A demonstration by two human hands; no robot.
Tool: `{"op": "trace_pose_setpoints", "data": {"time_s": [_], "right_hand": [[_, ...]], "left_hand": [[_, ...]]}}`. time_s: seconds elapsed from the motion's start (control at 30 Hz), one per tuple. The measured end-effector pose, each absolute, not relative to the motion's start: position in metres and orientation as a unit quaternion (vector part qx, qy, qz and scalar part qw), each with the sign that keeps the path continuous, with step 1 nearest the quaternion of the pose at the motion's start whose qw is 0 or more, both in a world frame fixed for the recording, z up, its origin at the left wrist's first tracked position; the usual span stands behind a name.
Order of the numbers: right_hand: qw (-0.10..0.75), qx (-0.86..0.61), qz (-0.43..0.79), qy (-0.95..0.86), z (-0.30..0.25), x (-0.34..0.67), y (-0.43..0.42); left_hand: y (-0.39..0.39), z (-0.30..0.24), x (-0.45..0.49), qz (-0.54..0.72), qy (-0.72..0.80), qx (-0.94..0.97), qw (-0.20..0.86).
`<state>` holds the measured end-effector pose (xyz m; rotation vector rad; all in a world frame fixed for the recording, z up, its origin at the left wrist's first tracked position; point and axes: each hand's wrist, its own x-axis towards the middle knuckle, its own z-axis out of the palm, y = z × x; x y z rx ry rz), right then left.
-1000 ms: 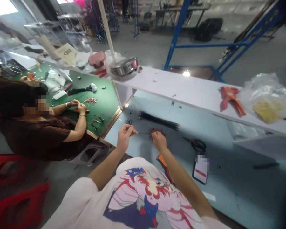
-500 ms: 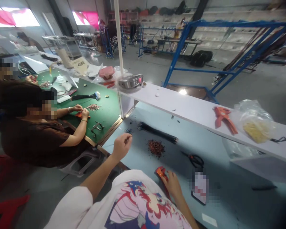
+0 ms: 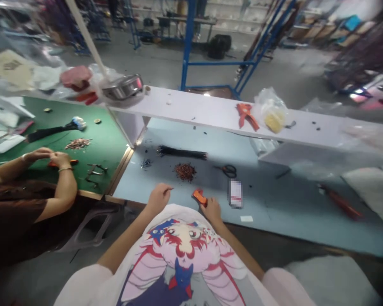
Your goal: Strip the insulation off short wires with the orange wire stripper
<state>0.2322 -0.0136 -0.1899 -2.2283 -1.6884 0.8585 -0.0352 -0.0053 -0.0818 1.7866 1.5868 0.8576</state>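
**R hand on orange tool, L pinching!**
R hand [image 3: 213, 209] has dropped from the pile of red-brown bits [image 3: 185, 172] and now closes on an orange hand tool [image 3: 199, 196] just below the pile, long axis slanting near-right to far-left, free end pointing up-left. L hand [image 3: 158, 197] sits lower left of the pile, fingertips pinched together, anything held too thin to tell. Black wire bundle [image 3: 181, 152] lies straight beyond the pile, black-handled scissors [image 3: 230, 171] to its right.
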Motion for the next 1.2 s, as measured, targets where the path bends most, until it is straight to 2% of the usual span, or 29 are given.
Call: {"op": "trace_pose_setpoints", "data": {"time_s": [0.13, 0.27, 0.4, 0.5, 0.67, 0.93, 1.2], "right_hand": [[0.17, -0.749, 0.397, -0.502, -0.179, 0.232, -0.004], [0.255, -0.667, 0.512, -0.477, -0.143, 0.224, 0.002], [0.365, -0.476, 0.709, -0.371, -0.096, 0.206, 0.001], [0.405, -0.347, 0.808, -0.251, -0.071, 0.19, -0.005], [0.407, -0.334, 0.82, -0.227, -0.054, 0.179, -0.021], [0.341, -0.308, 0.846, -0.269, -0.029, 0.189, -0.033], [0.312, -0.323, 0.85, -0.275, -0.031, 0.185, -0.029]], "left_hand": [[-0.005, -0.068, -0.038, 0.353, 0.592, 0.644, 0.332], [-0.008, -0.057, -0.033, 0.38, 0.58, 0.611, 0.382], [-0.006, -0.044, -0.023, 0.378, 0.565, 0.618, 0.395], [-0.005, -0.028, -0.015, 0.384, 0.577, 0.611, 0.384], [-0.008, -0.007, -0.011, 0.425, 0.593, 0.563, 0.389], [-0.01, -0.006, -0.006, 0.439, 0.576, 0.591, 0.356], [-0.011, -0.001, -0.001, 0.448, 0.541, 0.615, 0.358]]}}
